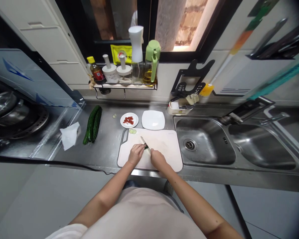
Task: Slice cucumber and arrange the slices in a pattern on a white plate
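Observation:
My right hand (157,159) is closed around the handle of a small knife (144,140), its blade pointing up and left over the white cutting board (161,141). My left hand (136,154) pinches a short dark green piece of cucumber (146,146) beside the blade, mostly hidden by the fingers. A few pale cucumber slices (133,131) lie at the board's upper left corner. Behind the board are a round white plate (123,123) with chopped red bits (128,120) and a white square plate (153,119) with nothing on it.
Whole cucumbers (93,124) and a crumpled paper towel (69,136) lie to the left, near the stove with a pot (6,109). A double sink (206,141) is at the right. A wall rack holds seasoning jars (111,73) and an oil bottle (151,63).

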Motion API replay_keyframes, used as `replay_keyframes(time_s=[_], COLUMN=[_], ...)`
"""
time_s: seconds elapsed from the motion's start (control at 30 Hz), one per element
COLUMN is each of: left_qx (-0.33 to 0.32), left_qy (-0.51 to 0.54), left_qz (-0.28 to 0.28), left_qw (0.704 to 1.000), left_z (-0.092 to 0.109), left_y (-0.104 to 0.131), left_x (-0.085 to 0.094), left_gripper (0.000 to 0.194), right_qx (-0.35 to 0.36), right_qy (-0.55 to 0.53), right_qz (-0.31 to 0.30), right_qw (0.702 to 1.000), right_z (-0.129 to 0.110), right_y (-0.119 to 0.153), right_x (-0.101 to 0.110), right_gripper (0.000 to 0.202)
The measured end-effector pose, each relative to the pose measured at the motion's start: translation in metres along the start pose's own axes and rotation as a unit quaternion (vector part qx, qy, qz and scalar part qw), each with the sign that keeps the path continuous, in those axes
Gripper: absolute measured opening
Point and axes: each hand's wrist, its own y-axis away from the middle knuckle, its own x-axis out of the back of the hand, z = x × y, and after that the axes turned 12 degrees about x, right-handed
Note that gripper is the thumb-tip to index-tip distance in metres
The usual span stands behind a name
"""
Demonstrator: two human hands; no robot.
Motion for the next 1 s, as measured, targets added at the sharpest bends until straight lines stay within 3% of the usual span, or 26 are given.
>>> replay_keyframes(time_s=[0.33,0.77,1.0], left_qx=[-0.001,-0.004,-0.001], left_qy=[-0.005,0.0,-0.001], left_qz=[0.006,0.008,0.01], left_qw=[1.0,1.0,1.0], left_z=[0.001,0.0,-0.001], left_y=[0.0,-0.001,0.0], left_x=[0.0,0.0,-0.001], left_gripper=[0.023,0.024,0.024], right_qx=[-0.009,0.011,0.001], right_qy=[-0.003,0.0,0.002], right_qz=[-0.015,0.009,0.004], right_qw=[1.0,1.0,1.0], right_z=[0.006,0.004,0.006], right_y=[0.015,-0.004,0.001], right_x=[-0.008,-0.006,-0.009], right_gripper=[0.026,0.027,0.027])
